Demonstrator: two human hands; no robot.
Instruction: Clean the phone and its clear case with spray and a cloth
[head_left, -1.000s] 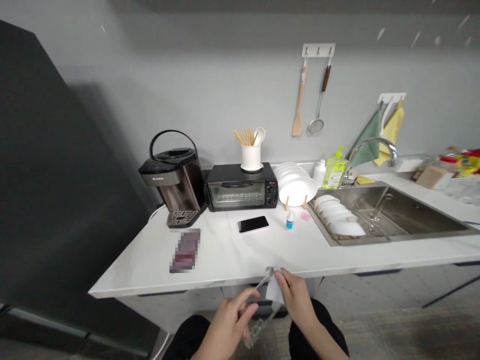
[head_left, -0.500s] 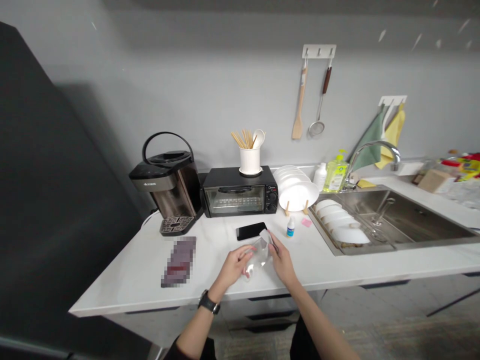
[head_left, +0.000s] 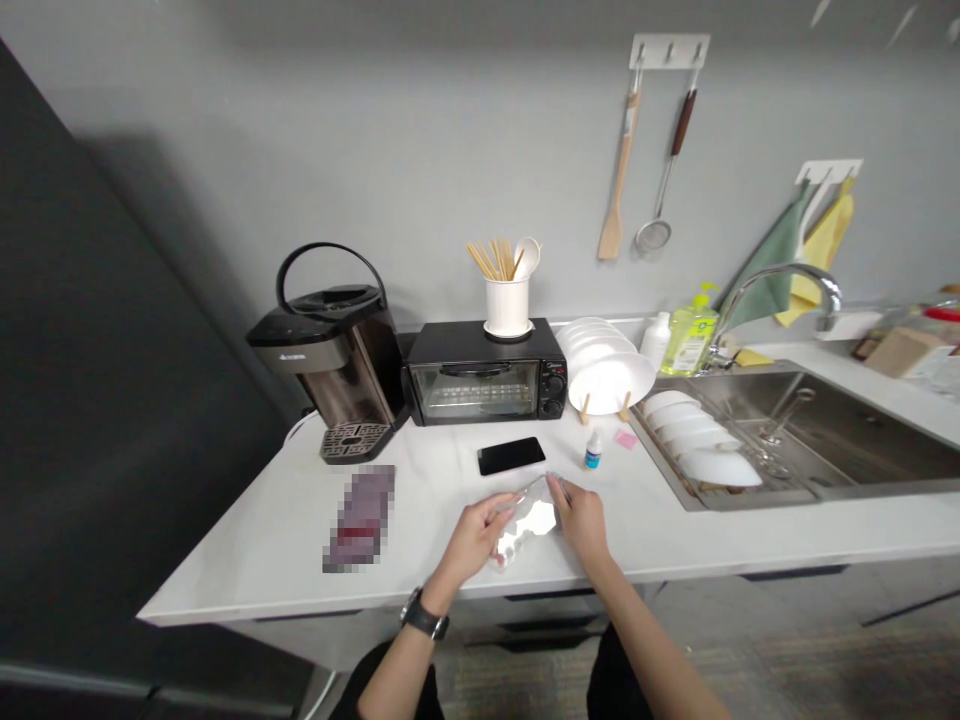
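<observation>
1. L hand (head_left: 471, 540): fingers pinching clear plastic (head_left: 532, 518); uneven pull could prob. tear it.
2. Phone (head_left: 511, 456): just behind plastic; a slip might knock it.
3. Plastic: over desk (head_left: 262, 530), nr front edge.
4. R hand (head_left: 582, 515): fingers gripping R side; swinging R may tip btl. (head_left: 593, 452)

The white counter (head_left: 262, 540) bears a dispenser (head_left: 379, 360) and toaster oven (head_left: 480, 380) along its back edge, a phone (head_left: 511, 456) nearer the front.
</observation>
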